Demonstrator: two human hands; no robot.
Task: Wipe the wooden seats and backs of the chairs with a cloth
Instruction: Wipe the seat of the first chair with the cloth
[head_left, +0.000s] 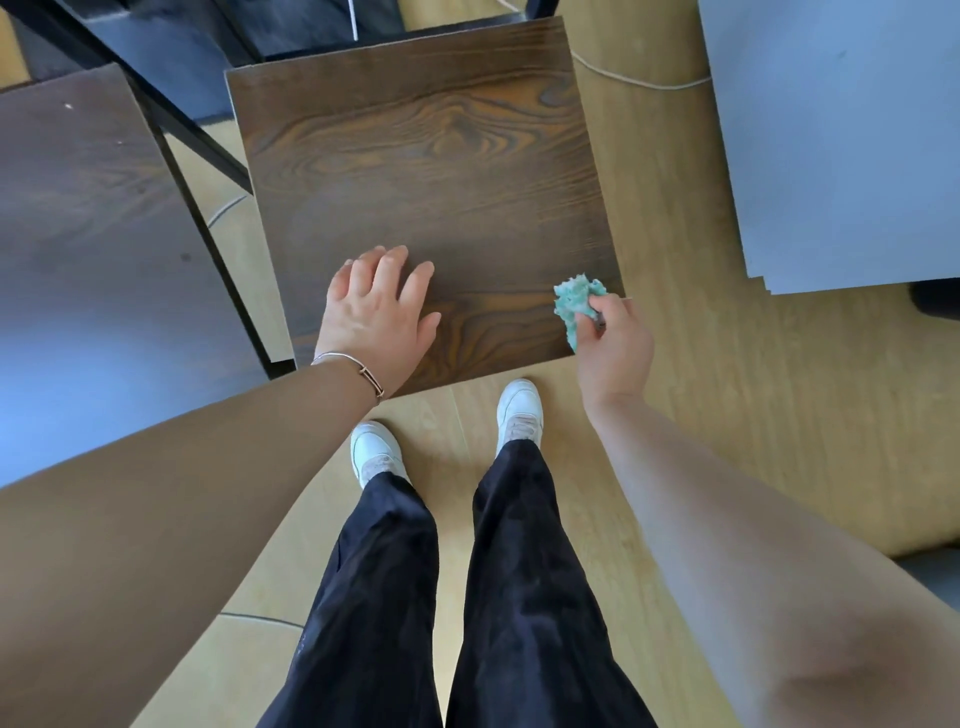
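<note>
Well, the seat (426, 171) looked mid-wipe: left hand (376, 317) lay flat at seven o'clock, right hand (613, 343) clutched the cloth (576, 306) at four, sweep toward twelve seemingly due.

A crumpled teal cloth (575, 304) lies on the dark wooden seat's (426, 171) near-right corner.

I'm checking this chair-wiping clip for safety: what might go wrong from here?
The right hand pinches the bunched turquoise cloth at the near right corner of the dark wooden seat, so a stroke may slide off the edge. The left hand lies flat on the seat and may leave that patch unwiped.
</note>
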